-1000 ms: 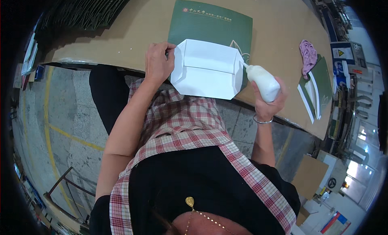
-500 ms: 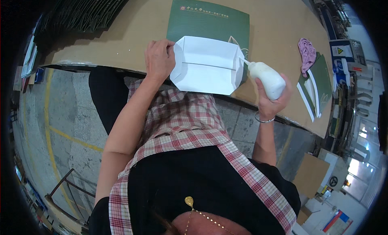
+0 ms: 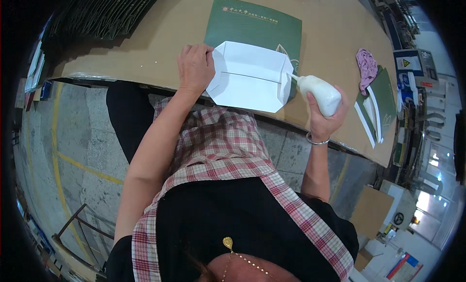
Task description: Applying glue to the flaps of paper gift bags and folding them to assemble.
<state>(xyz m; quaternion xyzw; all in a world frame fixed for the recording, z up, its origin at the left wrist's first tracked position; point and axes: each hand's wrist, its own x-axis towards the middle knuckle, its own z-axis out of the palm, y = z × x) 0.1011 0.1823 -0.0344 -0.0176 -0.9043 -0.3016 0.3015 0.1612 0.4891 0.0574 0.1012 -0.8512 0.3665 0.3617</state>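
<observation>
A green paper bag (image 3: 255, 27) lies flat on the table, its near end folded out into a white bottom flap (image 3: 250, 83) with slanted corners. My left hand (image 3: 195, 68) is closed on the flap's left edge, fingers pinching the paper. In my right hand (image 3: 327, 112) is a white squeeze bottle (image 3: 320, 93), tilted, with its thin nozzle pointing left. The nozzle tip meets the right side of the white flap. Whether any liquid is coming out is too small to tell.
Many dark green folded bags (image 3: 104, 15) stand packed at the table's far left. On the right lie a crumpled pink cloth (image 3: 366, 66) and a green piece with white strips (image 3: 383, 95). The cardboard-covered table (image 3: 155, 49) ends just in front of me.
The bag and its white flap have shifted slightly right, with my left hand moving along. The bottle stays almost in place, its nozzle still at the flap's right side.
</observation>
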